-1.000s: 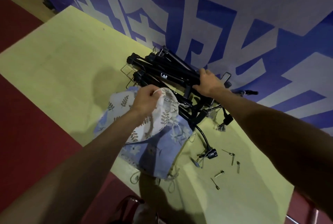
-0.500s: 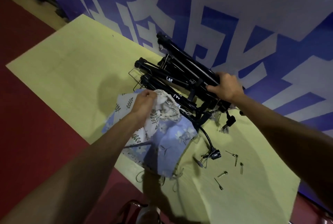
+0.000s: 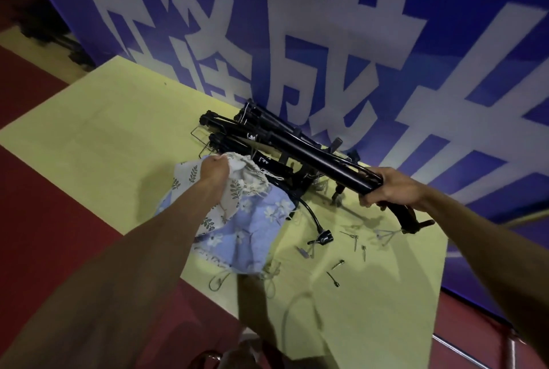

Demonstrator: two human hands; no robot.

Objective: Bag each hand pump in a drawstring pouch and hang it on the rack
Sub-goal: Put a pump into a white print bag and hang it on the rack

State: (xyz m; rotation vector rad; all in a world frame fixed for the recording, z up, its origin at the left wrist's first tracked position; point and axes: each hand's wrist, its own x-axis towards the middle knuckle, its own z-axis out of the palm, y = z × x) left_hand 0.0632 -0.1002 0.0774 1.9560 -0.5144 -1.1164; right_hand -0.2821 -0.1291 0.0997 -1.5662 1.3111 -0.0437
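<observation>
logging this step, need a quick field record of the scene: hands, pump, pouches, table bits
left hand: grips the mouth of the leaf-print pouch
right hand: grips one black pump near its end
pump pile: on the yellow table, against the banner
blue floral pouch: partly under the leaf-print pouch, at the table edge
metal needles: loose on the table

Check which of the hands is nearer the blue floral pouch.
Left. The left hand grips the leaf-print pouch lying on the blue floral pouch; the right hand holds a black pump, off to the pouch's right.
</observation>
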